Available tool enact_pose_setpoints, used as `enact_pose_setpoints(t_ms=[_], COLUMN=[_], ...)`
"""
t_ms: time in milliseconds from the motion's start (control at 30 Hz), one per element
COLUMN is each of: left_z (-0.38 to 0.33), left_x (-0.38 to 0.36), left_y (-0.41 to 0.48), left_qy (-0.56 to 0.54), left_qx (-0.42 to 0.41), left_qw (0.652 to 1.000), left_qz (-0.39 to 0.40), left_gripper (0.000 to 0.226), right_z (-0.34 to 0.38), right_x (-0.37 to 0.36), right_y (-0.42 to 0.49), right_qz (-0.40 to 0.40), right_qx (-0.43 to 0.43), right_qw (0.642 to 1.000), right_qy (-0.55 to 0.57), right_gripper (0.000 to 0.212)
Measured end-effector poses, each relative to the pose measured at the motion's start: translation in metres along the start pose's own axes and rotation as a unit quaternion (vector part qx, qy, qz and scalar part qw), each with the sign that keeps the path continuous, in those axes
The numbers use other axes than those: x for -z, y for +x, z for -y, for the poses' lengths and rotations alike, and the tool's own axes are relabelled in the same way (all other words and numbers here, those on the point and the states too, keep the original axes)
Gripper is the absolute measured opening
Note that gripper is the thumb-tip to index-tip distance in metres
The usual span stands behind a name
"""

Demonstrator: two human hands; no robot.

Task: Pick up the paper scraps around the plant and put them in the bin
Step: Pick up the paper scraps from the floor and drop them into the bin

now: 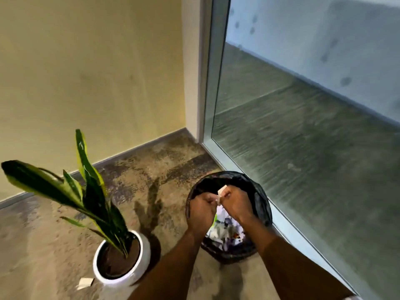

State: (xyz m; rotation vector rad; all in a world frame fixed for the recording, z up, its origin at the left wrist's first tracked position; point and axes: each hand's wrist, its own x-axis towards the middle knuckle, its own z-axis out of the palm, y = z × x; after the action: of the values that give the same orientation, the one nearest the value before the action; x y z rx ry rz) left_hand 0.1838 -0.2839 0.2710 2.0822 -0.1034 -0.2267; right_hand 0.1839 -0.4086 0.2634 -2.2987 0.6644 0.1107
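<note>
Over the mouth of the bin (258, 192), the right hand (234, 202) holds a white paper scrap (223, 190) in a narrow grip. The left hand (202, 211) curls against it, hold unclear. A second scrap (85, 283) lies left of the bin, past the plant pot (140, 269).

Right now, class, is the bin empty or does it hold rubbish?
Holds rubbish: crumpled paper lies inside the bin, beneath the right hand pinching a paper scrap.

Bin (260, 197) right of plant (91, 191), scrap (85, 283) on floor (151, 169) beside pot (139, 265)
</note>
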Motion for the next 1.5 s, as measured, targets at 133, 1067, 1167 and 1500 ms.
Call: enact_pose_setpoints(t_ms=[133, 1067, 1167, 1500], left_z=[0.014, 0.264, 0.312, 0.479], left_x=[-0.014, 0.199, 0.212, 0.222], left_y=[0.003, -0.128, -0.139, -0.136], left_qy=[0.031, 0.077, 0.09, 0.179], left_qx=[-0.006, 0.134, 0.177, 0.198], left_qw=[0.997, 0.949, 0.934, 0.953], left_qz=[0.073, -0.275, -0.298, -0.143], left_gripper=[0.028, 0.026, 0.03, 0.042], right_z=[-0.018, 0.107, 0.107, 0.052], right_x=[-0.006, -0.312, -0.354, -0.491], right_y=[0.002, -0.153, -0.174, -0.202], right_qz=[0.008, 0.216, 0.238, 0.255], right_qx=[-0.017, 0.301, 0.353, 0.373], right_qw=[1.0, 0.926, 0.903, 0.839], right_qy=[-0.003, -0.077, -0.066, -0.302], right_gripper=[0.007, 0.021, 0.024, 0.051])
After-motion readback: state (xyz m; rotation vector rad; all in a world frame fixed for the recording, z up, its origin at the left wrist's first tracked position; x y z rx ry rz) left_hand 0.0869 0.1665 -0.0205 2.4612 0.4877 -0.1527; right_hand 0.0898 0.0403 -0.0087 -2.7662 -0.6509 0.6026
